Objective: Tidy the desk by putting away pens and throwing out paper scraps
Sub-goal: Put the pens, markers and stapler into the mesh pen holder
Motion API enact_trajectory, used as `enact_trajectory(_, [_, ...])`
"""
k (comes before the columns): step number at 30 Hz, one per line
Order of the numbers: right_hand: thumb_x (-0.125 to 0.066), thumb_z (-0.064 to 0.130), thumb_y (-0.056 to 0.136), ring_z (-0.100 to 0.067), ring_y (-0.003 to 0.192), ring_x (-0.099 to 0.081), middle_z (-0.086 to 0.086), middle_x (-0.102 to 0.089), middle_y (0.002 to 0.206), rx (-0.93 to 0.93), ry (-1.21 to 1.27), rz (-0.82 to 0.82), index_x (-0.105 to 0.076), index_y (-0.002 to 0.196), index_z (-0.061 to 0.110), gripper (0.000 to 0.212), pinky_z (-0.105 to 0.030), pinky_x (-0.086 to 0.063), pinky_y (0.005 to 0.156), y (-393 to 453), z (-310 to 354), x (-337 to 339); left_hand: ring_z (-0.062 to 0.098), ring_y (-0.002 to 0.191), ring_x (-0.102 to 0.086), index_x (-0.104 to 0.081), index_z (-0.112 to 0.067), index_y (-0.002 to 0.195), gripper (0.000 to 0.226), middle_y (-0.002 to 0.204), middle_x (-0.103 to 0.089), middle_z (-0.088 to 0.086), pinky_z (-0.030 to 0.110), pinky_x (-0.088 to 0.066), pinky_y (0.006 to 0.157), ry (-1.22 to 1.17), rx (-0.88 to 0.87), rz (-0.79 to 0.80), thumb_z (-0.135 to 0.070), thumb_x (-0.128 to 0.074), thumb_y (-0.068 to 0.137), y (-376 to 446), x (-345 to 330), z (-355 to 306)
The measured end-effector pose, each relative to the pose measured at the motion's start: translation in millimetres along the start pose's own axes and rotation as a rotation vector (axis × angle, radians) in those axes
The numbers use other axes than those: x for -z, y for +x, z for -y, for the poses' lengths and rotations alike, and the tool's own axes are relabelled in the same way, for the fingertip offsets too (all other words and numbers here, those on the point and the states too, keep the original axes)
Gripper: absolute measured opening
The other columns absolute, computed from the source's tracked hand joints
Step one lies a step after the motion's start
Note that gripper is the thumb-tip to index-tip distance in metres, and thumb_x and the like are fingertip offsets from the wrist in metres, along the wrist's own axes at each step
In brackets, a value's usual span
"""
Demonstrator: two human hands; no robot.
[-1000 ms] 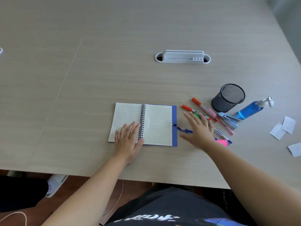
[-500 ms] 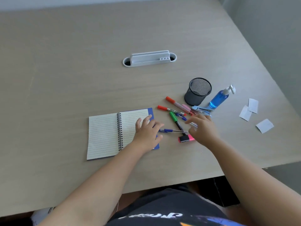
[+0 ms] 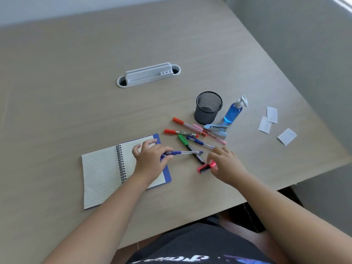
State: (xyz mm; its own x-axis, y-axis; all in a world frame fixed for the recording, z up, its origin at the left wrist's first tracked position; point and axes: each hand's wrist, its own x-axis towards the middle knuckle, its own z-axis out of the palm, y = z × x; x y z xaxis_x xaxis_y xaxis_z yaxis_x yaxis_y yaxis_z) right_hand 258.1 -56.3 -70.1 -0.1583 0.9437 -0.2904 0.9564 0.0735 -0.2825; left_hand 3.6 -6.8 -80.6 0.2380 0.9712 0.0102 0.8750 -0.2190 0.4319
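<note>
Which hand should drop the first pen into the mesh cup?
Probably the left hand: it pinches the blue pen already. The right hand is nearer the mesh cup but only touches the pink highlighter.

This looks like an office: a wide wood-grain desk (image 3: 76, 92) carries a built-in grey cable grommet (image 3: 148, 75) set into its top. Right of and nearer than that grommet stand a black mesh pen cup (image 3: 208, 107), a blue stapler (image 3: 217, 129), loose markers and an open spiral notebook (image 3: 106, 172).
</note>
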Motion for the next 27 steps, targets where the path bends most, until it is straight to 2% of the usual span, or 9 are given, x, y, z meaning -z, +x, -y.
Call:
enact_trajectory(4, [-0.062, 0.021, 0.076, -0.019, 0.085, -0.054, 0.01, -0.059, 0.09, -0.081, 0.213, 0.013, -0.058, 0.095, 0.027, 0.02, -0.029, -0.046, 0.072, -11.3, -11.9, 13.7, 0.011, 0.119, -0.046, -0.069, -0.043, 0.095, 0.013, 0.089, -0.067, -0.023, 0.04, -0.015, 0.095, -0.083, 0.068, -0.235, -0.048, -0.066, 0.083, 14.4, 37.4, -12.3])
enact_trajectory(7, [-0.065, 0.017, 0.077, -0.017, 0.078, -0.056, 0.012, -0.057, 0.086, -0.129, 0.364, -0.05, -0.055, 0.114, 0.033, 0.042, -0.031, -0.049, 0.073, -15.3, -14.4, 25.9, 0.012, 0.118, -0.047, -0.069, -0.042, 0.097, 0.017, 0.089, -0.064, -0.023, 0.046, -0.019, 0.097, -0.104, 0.08, -0.349, -0.051, -0.064, 0.084, 39.9, 60.4, -28.7])
enact_trajectory(10, [-0.064, 0.012, 0.082, -0.015, 0.074, -0.054, 0.013, -0.054, 0.084, -0.098, 0.463, -0.232, -0.058, 0.121, 0.028, 0.043, -0.028, -0.047, 0.073, -4.3, -12.5, 43.5, 0.013, 0.117, -0.047, -0.069, -0.042, 0.098, 0.017, 0.083, -0.059, -0.024, 0.05, -0.021, 0.097, -0.096, 0.009, -0.38, -0.049, -0.063, 0.084, 68.1, 70.4, -50.9])
enact_trajectory(13, [-0.063, 0.011, 0.087, -0.008, 0.07, -0.053, 0.013, -0.054, 0.083, -0.13, 0.62, -0.363, -0.062, 0.109, 0.024, 0.026, -0.018, -0.042, 0.064, 10.6, -6.0, 71.0, 0.017, 0.117, -0.047, -0.07, -0.04, 0.098, 0.016, 0.082, -0.059, -0.021, 0.052, -0.022, 0.096, -0.037, -0.075, -0.354, -0.043, -0.066, 0.083, 92.8, 67.7, -71.5])
enact_trajectory(16, [-0.062, 0.012, 0.087, -0.005, 0.07, -0.055, 0.011, -0.057, 0.081, -0.184, 0.729, -0.436, -0.057, 0.102, 0.021, 0.018, -0.007, -0.042, 0.056, 23.3, -0.8, 100.2, 0.019, 0.121, -0.045, -0.07, -0.038, 0.098, 0.016, 0.094, -0.068, -0.014, 0.051, -0.017, 0.099, 0.048, -0.128, -0.261, -0.037, -0.066, 0.083, 112.4, 58.4, -85.6])
enact_trajectory(20, [-0.065, 0.012, 0.083, -0.016, 0.082, -0.061, 0.003, -0.064, 0.088, -0.207, 0.76, -0.49, -0.052, 0.093, 0.024, 0.02, -0.019, -0.049, 0.067, 39.9, 0.9, 121.4, 0.019, 0.126, -0.039, -0.067, -0.038, 0.103, 0.019, 0.106, -0.067, -0.013, 0.048, -0.009, 0.104, 0.105, -0.134, -0.158, -0.029, -0.061, 0.087, 125.7, 44.6, -97.7])
enact_trajectory(22, [-0.064, 0.009, 0.083, -0.02, 0.086, -0.062, 0.013, -0.06, 0.082, -0.189, 0.736, -0.491, -0.052, 0.092, 0.022, 0.02, -0.033, -0.053, 0.082, 49.5, 1.1, 123.5, 0.019, 0.128, -0.037, -0.066, -0.037, 0.105, 0.021, 0.11, -0.066, -0.013, 0.049, -0.007, 0.105, 0.121, -0.131, -0.126, -0.028, -0.059, 0.088, 130.0, 39.4, -102.7])
enact_trajectory(24, [-0.065, 0.009, 0.084, -0.018, 0.085, -0.063, 0.021, -0.058, 0.076, -0.174, 0.706, -0.517, -0.054, 0.093, 0.02, 0.018, -0.046, -0.046, 0.1, 60.6, -1.0, 120.4, 0.019, 0.128, -0.036, -0.065, -0.037, 0.107, 0.021, 0.111, -0.065, -0.014, 0.049, -0.006, 0.106, 0.134, -0.126, -0.098, -0.029, -0.058, 0.088, 134.1, 35.6, -106.2])
enact_trajectory(27, [-0.058, 0.011, 0.087, -0.016, 0.084, -0.063, 0.01, -0.068, 0.085, -0.208, 0.654, -0.509, -0.054, 0.099, 0.021, 0.016, -0.049, -0.04, 0.103, 77.1, -6.3, 112.4, 0.018, 0.127, -0.035, -0.062, -0.038, 0.11, 0.023, 0.111, -0.065, -0.016, 0.047, -0.004, 0.105, 0.121, -0.116, -0.061, -0.031, -0.055, 0.089, 138.2, 30.7, -110.0])
